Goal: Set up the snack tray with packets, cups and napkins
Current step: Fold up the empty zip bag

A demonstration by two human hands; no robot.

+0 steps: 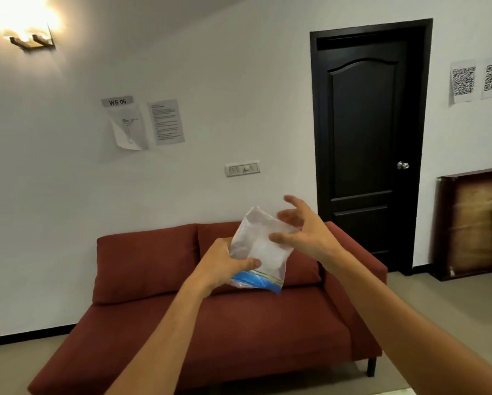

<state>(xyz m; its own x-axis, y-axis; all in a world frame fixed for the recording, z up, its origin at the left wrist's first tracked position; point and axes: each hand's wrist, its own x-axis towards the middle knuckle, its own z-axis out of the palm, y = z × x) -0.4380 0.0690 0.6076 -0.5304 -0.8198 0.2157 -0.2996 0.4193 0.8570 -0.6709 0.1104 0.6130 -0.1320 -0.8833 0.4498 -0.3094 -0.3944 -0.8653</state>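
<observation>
A clear plastic packet of white napkins (pixel 260 246) with a blue band at its lower end is held up at chest height in front of the sofa. My left hand (pixel 223 265) grips its lower left side, thumb across the front. My right hand (pixel 304 229) is at the packet's upper right, fingers spread and curled, the thumb touching the plastic. No tray or cups are in view.
A dark red sofa (pixel 210 309) stands against the white wall below my hands. A dark closed door (pixel 367 143) is to the right, and a wooden frame (pixel 475 223) leans on the wall at far right. Papers hang on the wall (pixel 145 124).
</observation>
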